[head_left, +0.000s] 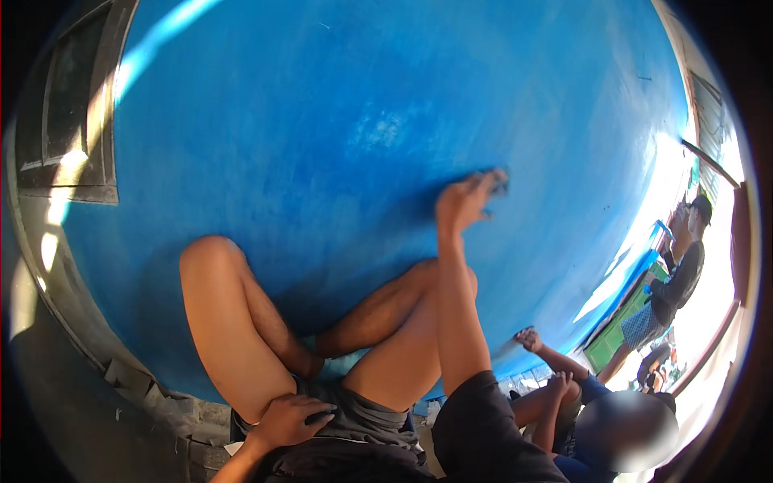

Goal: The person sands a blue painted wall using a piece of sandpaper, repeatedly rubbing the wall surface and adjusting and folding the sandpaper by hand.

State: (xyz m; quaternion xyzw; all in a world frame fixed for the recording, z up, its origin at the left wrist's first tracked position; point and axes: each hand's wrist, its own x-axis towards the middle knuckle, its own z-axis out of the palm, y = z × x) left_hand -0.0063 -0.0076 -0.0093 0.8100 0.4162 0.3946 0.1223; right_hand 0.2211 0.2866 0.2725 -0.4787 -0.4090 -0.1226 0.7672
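Note:
A large blue painted surface [322, 153] fills most of the view, with a paler, streaky patch near its middle. My right hand [462, 203] is up against it, arm stretched out, fingers bent round a small dark piece [501, 185]. Motion smears that piece, and its kind does not show. A shadow falls on the blue just left of this hand. My left hand [298, 420] rests on my left thigh near the hem of dark shorts, its fingers loosely spread and holding nothing.
At lower right a seated person [555, 394] has one hand against the same surface. Farther right, another person [680, 274] stands near a green panel [605, 346]. A wooden frame [80, 105] is at upper left. Rubble [173, 406] lies along the surface's lower edge.

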